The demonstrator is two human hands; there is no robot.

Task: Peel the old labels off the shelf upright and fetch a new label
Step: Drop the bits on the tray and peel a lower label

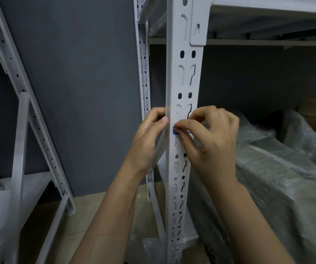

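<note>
A white perforated shelf upright (184,82) runs top to bottom through the middle of the view. A small blue-edged label (175,131) sticks to its front face at mid height, mostly hidden by my fingers. My right hand (208,138) has thumb and forefinger curled onto the label, pinching at its edge. My left hand (149,134) grips the upright's left edge at the same height, fingers curled round it. Small bits of label residue show on the upright just below the label.
Bubble-wrapped goods (279,168) fill the shelf to the right of the upright. A dark grey panel (77,92) stands behind to the left. A second white rack frame (22,115) leans at far left. Tan floor (96,206) lies below.
</note>
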